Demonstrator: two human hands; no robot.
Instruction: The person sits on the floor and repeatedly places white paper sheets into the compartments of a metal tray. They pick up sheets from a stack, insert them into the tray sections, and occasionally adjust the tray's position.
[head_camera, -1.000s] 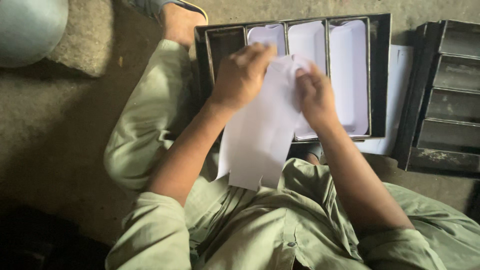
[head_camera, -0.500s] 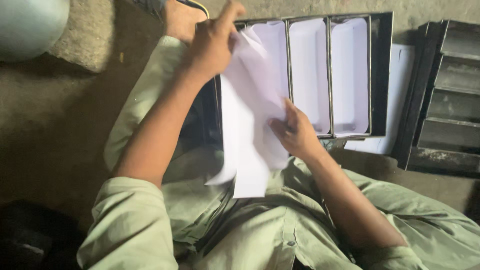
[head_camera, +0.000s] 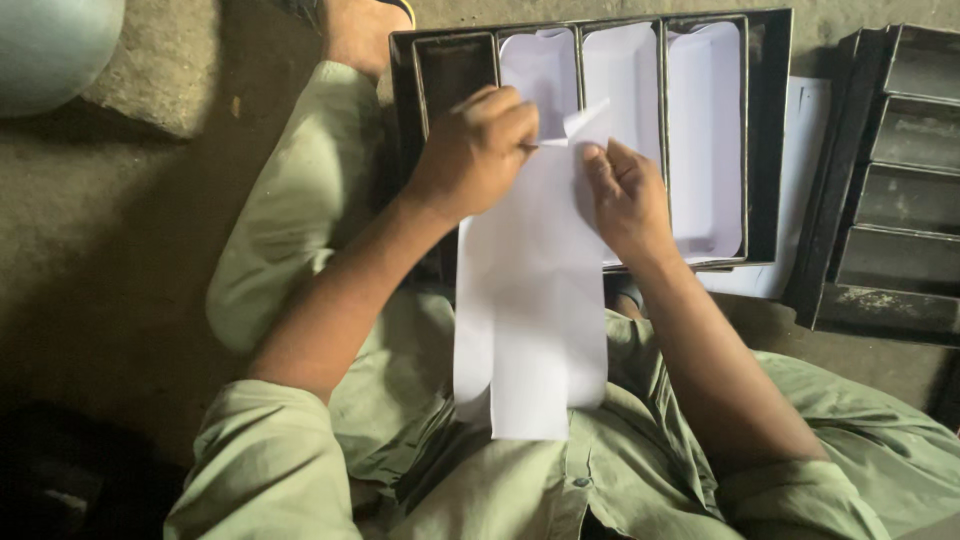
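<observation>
Head: both hands (head_camera: 480, 150) pinch paper (head_camera: 530, 300)

No packages, labels, signs, screens apparent; corners dim.

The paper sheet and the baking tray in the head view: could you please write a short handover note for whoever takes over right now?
Left hand: pinching the top edge of the white paper sheet.
Right hand: fingers on the sheet's upper right, beside a folded corner.
The sheet hangs from both hands over the lap, its lower end on the green clothing.
Black four-slot tray lies on the floor ahead: three slots hold white paper liners, the leftmost slot is bare.
A second dark tray, unlined, lies to the right.
Done: three slots lined. Left: the bare slot; the second tray is unlined.
</observation>
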